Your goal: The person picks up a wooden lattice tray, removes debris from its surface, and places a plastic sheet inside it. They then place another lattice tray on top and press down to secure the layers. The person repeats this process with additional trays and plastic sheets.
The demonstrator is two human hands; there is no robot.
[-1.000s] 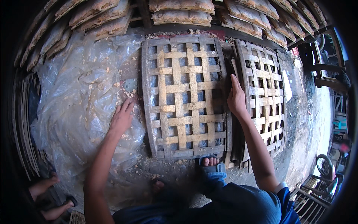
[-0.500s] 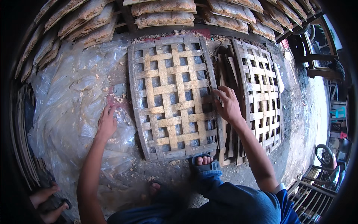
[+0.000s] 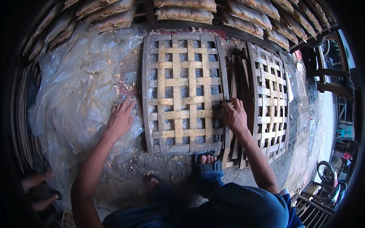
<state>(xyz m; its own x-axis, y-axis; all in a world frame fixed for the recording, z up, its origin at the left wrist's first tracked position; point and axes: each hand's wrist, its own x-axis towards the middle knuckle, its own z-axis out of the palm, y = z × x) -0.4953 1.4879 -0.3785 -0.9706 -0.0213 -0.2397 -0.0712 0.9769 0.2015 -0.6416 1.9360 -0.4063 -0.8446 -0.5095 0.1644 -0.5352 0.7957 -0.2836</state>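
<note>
A woven bamboo rack [image 3: 181, 81] with a wooden frame lies flat in front of me, and something grey or clear shows through its gaps. On its right edge, my right hand [image 3: 235, 116] has its fingers curled over the frame in a pinch. Beside the left edge, my left hand [image 3: 121, 118] is above crumpled clear plastic sheets [image 3: 81, 85], fingers stretched out and holding nothing. Pale crumbs are scattered over the plastic.
More woven racks [image 3: 270, 98] stand to the right. Trays of filled, crumbly slabs [image 3: 184, 15] line shelves at the far side. My sandalled foot [image 3: 207, 159] is close to the rack's near edge. Another person's feet [image 3: 40, 190] show at lower left. A wheel [image 3: 326, 171] appears far right.
My left hand has moved closer to the rack's left edge. The right fingers have curled down onto the frame's right side. The whole view has shifted slightly.
</note>
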